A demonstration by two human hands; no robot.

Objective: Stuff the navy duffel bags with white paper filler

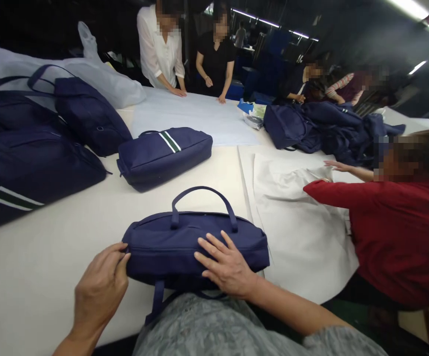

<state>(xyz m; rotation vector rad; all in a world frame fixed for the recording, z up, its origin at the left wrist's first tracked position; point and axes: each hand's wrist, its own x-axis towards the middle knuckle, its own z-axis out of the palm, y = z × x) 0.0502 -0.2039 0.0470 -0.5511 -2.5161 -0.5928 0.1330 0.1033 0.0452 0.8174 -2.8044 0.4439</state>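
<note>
- Navy bag (177, 238), nearest, at the table's (51, 277) near edge: body and handles (200, 188) apparently assembled; full closure cannot be told.
- Left hand (101, 284): fingertips narrow, pinching bag's left end.
- Right hand (227, 265): spread wide, flat on bag.
- Striped bag (148, 155), beyond: seemingly assembled, lying apart.
- Navy heap (314, 123), far right: stage unclear.

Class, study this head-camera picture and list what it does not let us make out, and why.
All in the head view:
- Nearest bag, left end: partly covered by the left hand.
- Its surface beneath the right hand: covered by that hand.
- Far-left striped bag, left end: cut off by the left edge.
- Navy heap, exact number of bags: they overlap.
</note>
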